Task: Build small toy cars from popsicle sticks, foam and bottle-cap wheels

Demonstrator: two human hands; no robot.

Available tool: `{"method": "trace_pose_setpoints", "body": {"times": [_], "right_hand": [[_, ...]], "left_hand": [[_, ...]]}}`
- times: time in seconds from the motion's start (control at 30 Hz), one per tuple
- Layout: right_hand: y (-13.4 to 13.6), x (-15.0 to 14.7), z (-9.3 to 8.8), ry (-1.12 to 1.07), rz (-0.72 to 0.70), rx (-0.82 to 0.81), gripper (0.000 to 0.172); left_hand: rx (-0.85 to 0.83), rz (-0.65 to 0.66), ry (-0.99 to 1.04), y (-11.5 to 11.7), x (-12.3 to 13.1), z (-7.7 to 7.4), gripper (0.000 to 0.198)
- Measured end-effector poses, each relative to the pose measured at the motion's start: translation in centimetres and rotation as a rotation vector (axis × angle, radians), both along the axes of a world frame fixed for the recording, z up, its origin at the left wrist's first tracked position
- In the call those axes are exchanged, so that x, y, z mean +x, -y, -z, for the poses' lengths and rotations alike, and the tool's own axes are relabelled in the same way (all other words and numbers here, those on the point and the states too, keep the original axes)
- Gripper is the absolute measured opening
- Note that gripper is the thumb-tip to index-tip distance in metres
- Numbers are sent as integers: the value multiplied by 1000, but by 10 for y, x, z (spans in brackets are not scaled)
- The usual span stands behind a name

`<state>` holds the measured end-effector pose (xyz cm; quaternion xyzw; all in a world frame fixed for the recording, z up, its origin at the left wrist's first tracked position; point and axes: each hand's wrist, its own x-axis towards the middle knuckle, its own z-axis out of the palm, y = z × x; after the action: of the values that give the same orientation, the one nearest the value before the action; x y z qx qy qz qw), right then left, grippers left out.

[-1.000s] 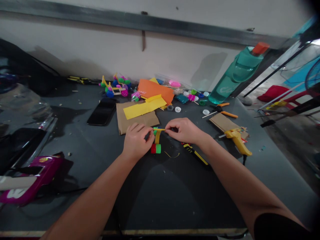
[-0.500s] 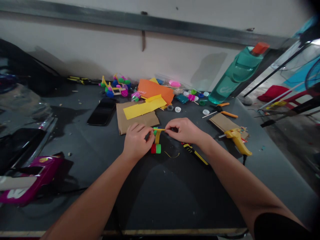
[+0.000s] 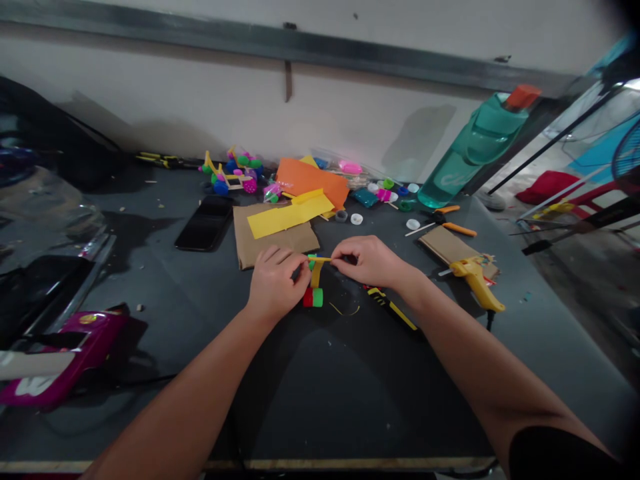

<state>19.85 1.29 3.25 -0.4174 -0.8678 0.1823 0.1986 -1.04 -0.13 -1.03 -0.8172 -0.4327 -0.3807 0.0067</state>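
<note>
Together, left hand (image 3: 275, 285) and right hand (image 3: 367, 260) pinch yellow strip (image 3: 321, 259) near red-and-green cylinder (image 3: 313, 298); positioning, apparently; next move likely needs steadiness.

The head-worn camera faces forward and down; worktop (image 3: 350, 393) near, wall (image 3: 180, 93) beyond.

Head view: shifts slightly left | Left hand (image 3: 276, 280), right hand (image 3: 368, 261), strip (image 3: 321, 259), bottle (image 3: 467, 157): appear marginally farther right than one second ago
</note>
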Motion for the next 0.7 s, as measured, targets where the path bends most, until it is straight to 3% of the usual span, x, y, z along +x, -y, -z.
{"method": "trace_pose_setpoints", "body": {"times": [0.7], "right_hand": [[0, 0, -1, 25, -12, 25, 15]], "left_hand": [[-16, 16, -10, 1, 1, -1, 13]]}}
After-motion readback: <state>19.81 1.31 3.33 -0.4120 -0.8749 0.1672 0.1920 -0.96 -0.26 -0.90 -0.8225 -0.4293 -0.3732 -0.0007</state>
